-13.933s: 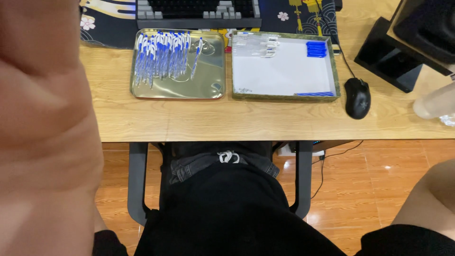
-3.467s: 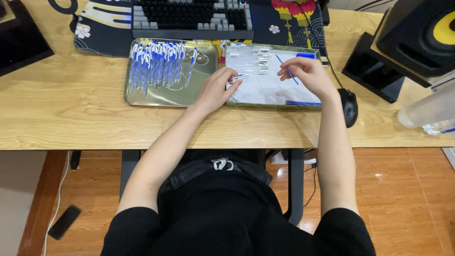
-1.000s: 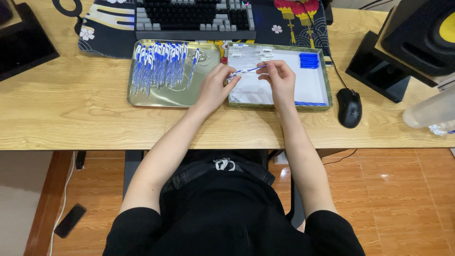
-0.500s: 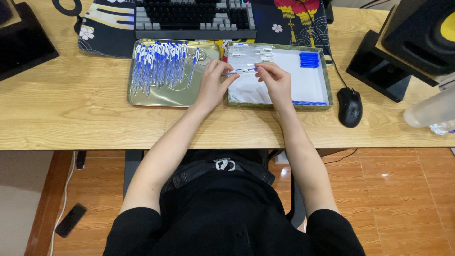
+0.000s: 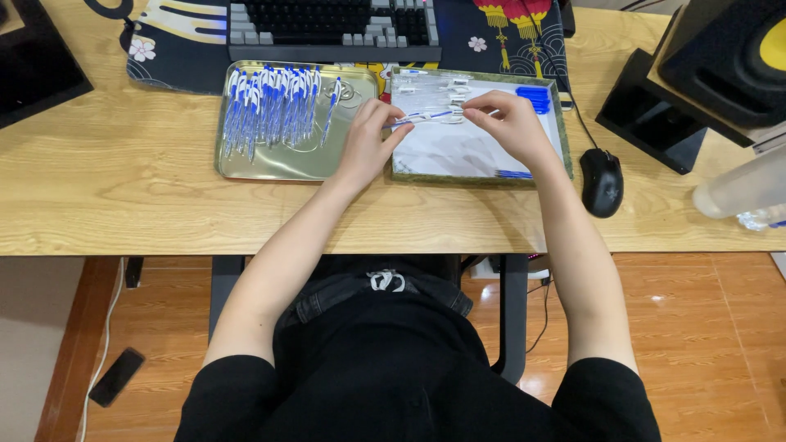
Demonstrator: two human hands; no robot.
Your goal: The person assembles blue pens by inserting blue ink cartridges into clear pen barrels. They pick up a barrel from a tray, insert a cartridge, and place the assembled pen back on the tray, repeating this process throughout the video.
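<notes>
Both hands are working over the right-hand tray [image 5: 565,168], the one lined in white, and I'm holding a slim pen [image 5: 427,117] level between them. My left hand [image 5: 366,147] is pinching the blue end, my right hand [image 5: 512,123] is closing its fingertips on the clear end, so both are shut on that one pen, just above the tray's near-left part. To do this well, I judge I should be keeping the barrel straight, gripping lightly at the tips, and pressing along its length rather than across it. Beside it, the gold tray [image 5: 274,164] is carrying a dense row of blue-and-white pens [image 5: 270,102], lying upright-to-me in a fan. Small clear parts [image 5: 450,86] are sitting at the white tray's far edge, with a flat blue stack [image 5: 536,98] in its far-right corner; what those pieces are, I cannot tell. A keyboard [image 5: 336,29] and a black mouse [image 5: 602,182] are flanking things on the table [image 5: 123,196].
</notes>
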